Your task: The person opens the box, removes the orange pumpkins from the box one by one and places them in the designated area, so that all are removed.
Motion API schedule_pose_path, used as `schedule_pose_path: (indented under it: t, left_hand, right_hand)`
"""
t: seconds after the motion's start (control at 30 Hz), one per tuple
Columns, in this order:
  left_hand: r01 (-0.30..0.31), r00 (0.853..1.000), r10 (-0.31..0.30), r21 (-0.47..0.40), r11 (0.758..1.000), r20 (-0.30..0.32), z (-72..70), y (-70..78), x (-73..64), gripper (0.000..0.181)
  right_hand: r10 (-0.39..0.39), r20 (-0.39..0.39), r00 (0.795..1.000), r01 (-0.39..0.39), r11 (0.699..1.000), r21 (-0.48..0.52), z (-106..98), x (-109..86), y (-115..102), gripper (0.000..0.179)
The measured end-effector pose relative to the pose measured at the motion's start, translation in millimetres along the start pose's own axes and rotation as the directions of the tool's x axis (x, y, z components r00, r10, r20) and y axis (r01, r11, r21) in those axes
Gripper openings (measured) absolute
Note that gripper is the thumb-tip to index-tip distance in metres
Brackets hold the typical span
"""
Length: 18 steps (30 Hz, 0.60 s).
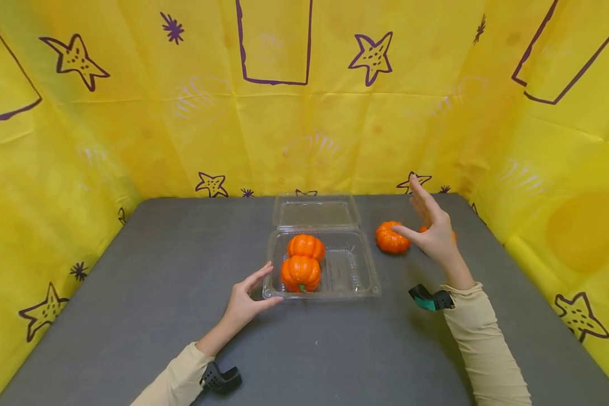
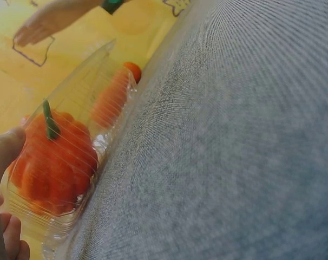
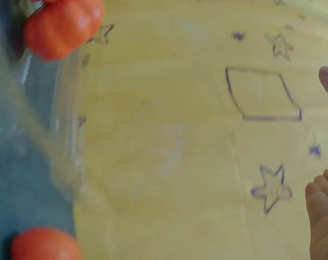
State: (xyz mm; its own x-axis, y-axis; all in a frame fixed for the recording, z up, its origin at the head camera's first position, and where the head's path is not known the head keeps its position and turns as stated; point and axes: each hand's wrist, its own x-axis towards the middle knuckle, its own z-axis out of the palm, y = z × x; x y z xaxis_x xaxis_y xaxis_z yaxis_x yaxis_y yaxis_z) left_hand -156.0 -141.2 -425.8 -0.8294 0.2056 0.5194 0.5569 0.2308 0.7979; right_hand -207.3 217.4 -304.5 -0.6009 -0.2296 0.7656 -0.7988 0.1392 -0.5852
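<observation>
Two orange toy pumpkins (image 1: 301, 273) sit one behind the other in the left half of a clear plastic clamshell box (image 1: 374, 282), its lid (image 1: 317, 213) folded back. At the box's front left corner is my left hand (image 1: 243, 301), fingers spread and touching or very near the wall. The left wrist view shows a green-stemmed pumpkin (image 2: 56, 162) through the clear side. My right hand (image 1: 436, 234) is raised at the right, fingers extended and thumb apart, with nothing in it. Behind it one pumpkin is mostly hidden; another pumpkin (image 1: 392, 238) lies just left of it.
A dark grey table (image 1: 182, 248) carries everything. Yellow cloth (image 1: 304, 129) with purple stars and outlines hangs around its back and sides. Both wrists wear a black strap mount (image 1: 222, 379).
</observation>
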Motion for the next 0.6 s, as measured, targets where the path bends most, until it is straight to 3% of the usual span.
schedule_pose_path:
  t: [0.13, 0.27, 0.6]
  left_hand:
    - [0.004, 1.000, -0.004, 0.006, 1.000, -0.001, -0.3, 1.4, 0.3, 0.060]
    - [0.003, 1.000, -0.003, 0.007, 1.000, 0.000, -0.1, 2.2, 0.7, 0.060]
    - [-0.003, 1.000, 0.003, -0.004, 1.000, 0.003, -0.2, 0.5, 0.4, 0.060]
  right_hand:
    - [-0.062, 0.085, 0.994, 0.058, 0.997, 0.051, 15, 13.3, -6, 0.078]
    - [-0.098, 0.216, 0.972, 0.093, 0.995, 0.032, 36, 20.2, -11, 0.085]
    - [-0.160, 0.492, 0.856, 0.152, 0.987, 0.057, 82, 18.7, -3, 0.088]
